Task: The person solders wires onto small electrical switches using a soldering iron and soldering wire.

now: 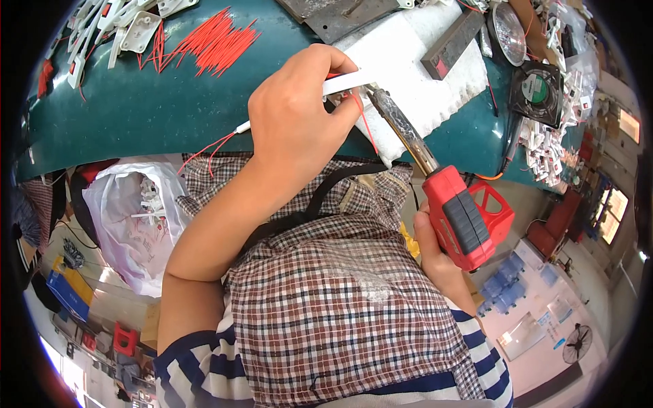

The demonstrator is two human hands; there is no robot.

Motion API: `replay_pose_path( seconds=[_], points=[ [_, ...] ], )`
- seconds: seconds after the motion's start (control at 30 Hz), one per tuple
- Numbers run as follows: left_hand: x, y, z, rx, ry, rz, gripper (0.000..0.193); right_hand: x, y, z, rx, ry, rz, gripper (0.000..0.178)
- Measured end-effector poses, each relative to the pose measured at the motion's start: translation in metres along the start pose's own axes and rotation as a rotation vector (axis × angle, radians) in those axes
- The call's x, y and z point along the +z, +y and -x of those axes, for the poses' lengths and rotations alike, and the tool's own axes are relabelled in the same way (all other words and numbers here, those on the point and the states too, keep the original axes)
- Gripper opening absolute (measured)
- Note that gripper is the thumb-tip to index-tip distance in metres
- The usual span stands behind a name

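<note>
My left hand (pixel 289 112) pinches a narrow white plastic strip (pixel 345 82) between thumb and fingers, over the edge of a white pad (pixel 398 58). A thin red wire (pixel 368 124) hangs from the strip's near side, and a white sleeve with red wires (pixel 241 127) sticks out left of the hand. In my right hand (pixel 435 257) is a red soldering gun (pixel 466 221) with a black grip panel. Its metal barrel slants up left, the tip at the strip's right end; whether they touch, I cannot tell. The right fingers are mostly hidden behind the gun.
Red wires (pixel 214 44) lie in a heap at the back left, beside white plastic housings (pixel 140 32). To the right are a dark block (pixel 454 44), a metal bowl (pixel 507 34), a small black fan (pixel 537 92) and piled white parts (pixel 547 155). A white bag (pixel 126 231) hangs below the table's edge.
</note>
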State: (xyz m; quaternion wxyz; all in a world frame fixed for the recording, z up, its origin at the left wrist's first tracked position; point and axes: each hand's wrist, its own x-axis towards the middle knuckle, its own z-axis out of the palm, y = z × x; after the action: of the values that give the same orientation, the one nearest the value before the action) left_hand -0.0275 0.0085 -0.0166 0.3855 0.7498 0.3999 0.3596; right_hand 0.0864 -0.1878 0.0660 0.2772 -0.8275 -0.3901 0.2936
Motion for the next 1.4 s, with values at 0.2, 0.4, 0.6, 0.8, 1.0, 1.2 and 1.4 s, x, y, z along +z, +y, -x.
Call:
replay_pose_path(
  seconds=[0.2, 0.4, 0.6, 0.8, 1.0, 1.2, 1.4],
  points=[
    [0.001, -0.001, 0.001, 0.014, 0.004, -0.001, 0.017, 0.001, 0.002, -0.001, -0.058, 0.010, -0.007, 0.018],
    [-0.001, -0.002, 0.001, 0.031, -0.001, -0.004, 0.017, 0.001, -0.003, -0.003, -0.096, 0.011, 0.027, 0.017],
    [-0.001, -0.003, 0.000, 0.025, -0.005, -0.001, 0.018, -0.001, -0.006, -0.003, -0.155, 0.027, 0.071, 0.019],
    [-0.002, -0.002, 0.000, 0.012, -0.014, 0.005, 0.018, -0.005, -0.007, 0.001, -0.130, 0.009, 0.144, 0.020],
    [-0.003, -0.002, -0.001, 0.004, -0.020, 0.026, 0.018, -0.001, -0.005, 0.001, -0.137, 0.017, 0.131, 0.021],
    [-0.005, -0.002, -0.001, -0.013, -0.053, 0.026, 0.019, -0.002, -0.008, -0.001, -0.214, 0.024, 0.193, 0.021],
    [-0.007, -0.001, -0.003, -0.047, -0.077, 0.044, 0.020, -0.004, -0.014, 0.002, -0.094, 0.066, 0.093, 0.020]
  ],
)
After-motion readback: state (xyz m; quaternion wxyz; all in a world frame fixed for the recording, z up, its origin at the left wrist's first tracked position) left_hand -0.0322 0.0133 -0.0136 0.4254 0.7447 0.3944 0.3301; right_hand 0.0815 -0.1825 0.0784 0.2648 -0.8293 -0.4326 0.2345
